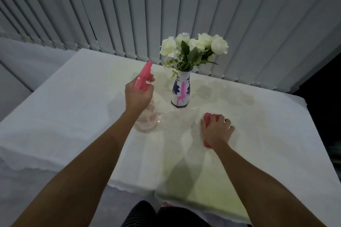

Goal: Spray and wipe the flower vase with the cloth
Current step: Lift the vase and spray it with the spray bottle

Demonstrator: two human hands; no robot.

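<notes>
A white vase (181, 89) with blue and pink markings stands upright near the back of the table and holds white roses (193, 45). My left hand (137, 95) grips a clear spray bottle (146, 120) by its pink trigger head (144, 76), just left of the vase, with the nozzle pointing up and away. My right hand (216, 130) rests on the tabletop in front of the vase and to its right, closed over a bunched pink cloth (209, 117). Neither hand touches the vase.
A white tablecloth (73, 107) covers the table, with a scalloped hem along its front edge. Grey vertical blinds (166, 5) hang right behind the table. My legs show below the front edge.
</notes>
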